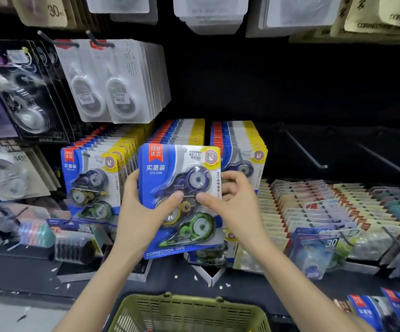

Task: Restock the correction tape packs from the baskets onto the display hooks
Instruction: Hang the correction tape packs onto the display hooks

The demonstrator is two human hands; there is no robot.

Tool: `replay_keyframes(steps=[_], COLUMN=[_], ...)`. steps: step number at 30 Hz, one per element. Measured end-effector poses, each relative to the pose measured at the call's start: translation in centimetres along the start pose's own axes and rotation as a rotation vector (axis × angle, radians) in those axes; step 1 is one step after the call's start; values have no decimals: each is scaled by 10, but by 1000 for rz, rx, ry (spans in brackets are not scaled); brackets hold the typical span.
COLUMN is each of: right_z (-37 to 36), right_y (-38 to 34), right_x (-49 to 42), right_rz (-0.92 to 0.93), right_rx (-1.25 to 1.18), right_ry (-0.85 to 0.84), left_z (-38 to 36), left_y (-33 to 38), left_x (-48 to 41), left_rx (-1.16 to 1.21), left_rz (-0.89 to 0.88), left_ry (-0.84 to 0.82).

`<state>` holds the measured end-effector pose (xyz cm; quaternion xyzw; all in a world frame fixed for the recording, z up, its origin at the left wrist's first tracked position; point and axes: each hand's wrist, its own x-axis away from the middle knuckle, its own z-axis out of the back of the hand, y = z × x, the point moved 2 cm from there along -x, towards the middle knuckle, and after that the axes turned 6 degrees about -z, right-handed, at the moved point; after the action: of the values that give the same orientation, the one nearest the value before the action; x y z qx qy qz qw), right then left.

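Observation:
A blue correction tape pack point(167, 164) with three tape dispensers stands upright in front of the display. My left hand point(143, 209) grips its left edge, thumb on the blister. My right hand point(232, 200) holds the right edge, thumb on the front and fingers curled behind. Full rows of the same blue packs hang behind it: a left row point(91, 178), a middle row point(179, 133) and a right row point(239, 142). A green basket point(189, 312) sits below my arms at the bottom edge.
Two bare metal hooks point(306, 152) point(386, 161) stick out at the right. White packs point(112, 82) and black packs point(19, 92) hang at upper left. Rows of small packs point(326, 207) lie on the right shelf. More blue packs point(386, 310) lie at bottom right.

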<state>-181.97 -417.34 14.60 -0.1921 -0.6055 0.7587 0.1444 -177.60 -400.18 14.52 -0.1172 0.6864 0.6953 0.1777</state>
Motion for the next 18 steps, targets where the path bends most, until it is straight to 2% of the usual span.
replay_keyframes(steps=[6,13,18], right_z=[-8,-2,24], right_y=[10,30,35], right_x=[5,2,-3], right_rz=[-95,-142,-104], right_rx=[-384,-441,-459], right_ry=[-49,56,91], left_z=[7,13,19], left_y=[-9,-18,-23], left_x=[5,10,7], left_rx=[41,49,-23], left_rz=[84,86,50], left_ry=[13,29,-2])
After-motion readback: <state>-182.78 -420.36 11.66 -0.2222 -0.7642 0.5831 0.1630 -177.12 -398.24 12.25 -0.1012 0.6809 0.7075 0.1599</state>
